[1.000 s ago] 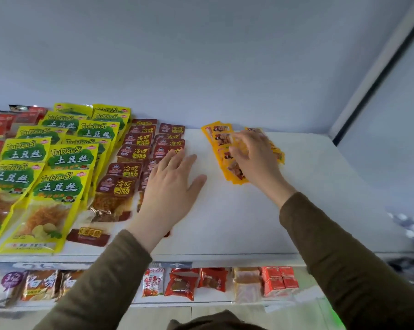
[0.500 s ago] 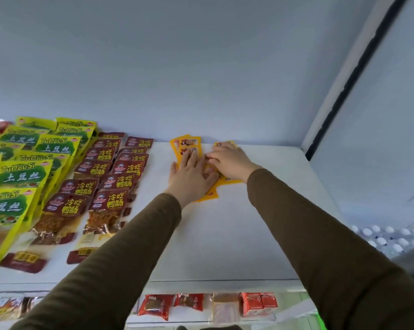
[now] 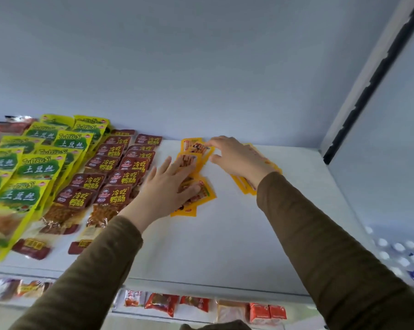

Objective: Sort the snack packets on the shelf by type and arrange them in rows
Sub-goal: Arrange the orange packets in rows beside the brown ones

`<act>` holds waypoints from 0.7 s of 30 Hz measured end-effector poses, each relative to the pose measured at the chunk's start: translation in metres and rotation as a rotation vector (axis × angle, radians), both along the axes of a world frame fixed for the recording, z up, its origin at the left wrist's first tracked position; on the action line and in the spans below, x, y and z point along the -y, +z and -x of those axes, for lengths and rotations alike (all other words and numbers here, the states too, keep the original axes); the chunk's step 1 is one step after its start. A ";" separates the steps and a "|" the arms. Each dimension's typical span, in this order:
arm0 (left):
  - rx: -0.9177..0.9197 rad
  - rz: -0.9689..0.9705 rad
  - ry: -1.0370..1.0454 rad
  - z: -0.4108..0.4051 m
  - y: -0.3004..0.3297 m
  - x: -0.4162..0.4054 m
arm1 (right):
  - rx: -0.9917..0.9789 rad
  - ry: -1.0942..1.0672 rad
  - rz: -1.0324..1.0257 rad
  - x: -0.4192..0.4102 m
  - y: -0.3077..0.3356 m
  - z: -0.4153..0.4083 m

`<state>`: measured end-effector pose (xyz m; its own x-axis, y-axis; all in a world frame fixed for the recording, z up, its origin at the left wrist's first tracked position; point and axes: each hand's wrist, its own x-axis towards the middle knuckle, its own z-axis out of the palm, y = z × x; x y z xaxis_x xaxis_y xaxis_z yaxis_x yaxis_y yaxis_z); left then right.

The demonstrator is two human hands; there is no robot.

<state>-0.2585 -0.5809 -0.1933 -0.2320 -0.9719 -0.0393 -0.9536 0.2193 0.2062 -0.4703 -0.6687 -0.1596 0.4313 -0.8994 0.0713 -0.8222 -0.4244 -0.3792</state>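
Lying flat on the white shelf (image 3: pixel 225 246), the snack packets are found grouped by type. Yellow-green packets (image 3: pixel 34 167) occupy the 9 o'clock side in overlapping rows; dark red packets (image 3: pixel 120 167) are laid in two columns just beside them, toward the centre. A strip of red packets (image 3: pixel 1 132) is visible at the far 10 o'clock corner, partly hidden.

Orange packets (image 3: pixel 191 148) are set near the back wall at 12 o'clock in two clusters. The left hand (image 3: pixel 168 189) is spread, fingers straight, and pressed flat on the left cluster, whose lowest packet projects toward 6 o'clock from under the palm. The right hand (image 3: pixel 237 158) rests over the second orange cluster (image 3: pixel 244 186); its index finger and thumb are extended toward the topmost orange packet of the left cluster, the fingertip touching its upper edge. A firm pinch cannot be confirmed.

On the lower shelf (image 3: pixel 201 317), at 6 o'clock, assorted red and orange packets (image 3: pixel 163 303) are held in a row.
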 end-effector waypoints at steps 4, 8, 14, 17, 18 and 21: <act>-0.078 -0.051 0.001 -0.002 -0.017 -0.027 | -0.040 0.017 -0.141 0.008 -0.023 -0.034; -0.238 0.104 0.069 0.009 -0.019 -0.036 | 0.037 -0.054 -0.148 0.016 -0.042 -0.042; -0.345 0.332 0.300 0.016 0.001 -0.055 | 0.061 -0.108 -0.050 0.026 -0.040 -0.045; -0.703 0.192 0.449 0.009 0.007 -0.067 | 0.114 -0.117 0.004 0.026 -0.036 -0.050; -0.800 0.151 0.494 0.006 0.008 -0.071 | 0.146 -0.105 -0.010 0.025 -0.035 -0.052; -0.730 0.066 0.534 0.001 0.003 -0.078 | 0.249 -0.076 -0.083 0.022 -0.035 -0.055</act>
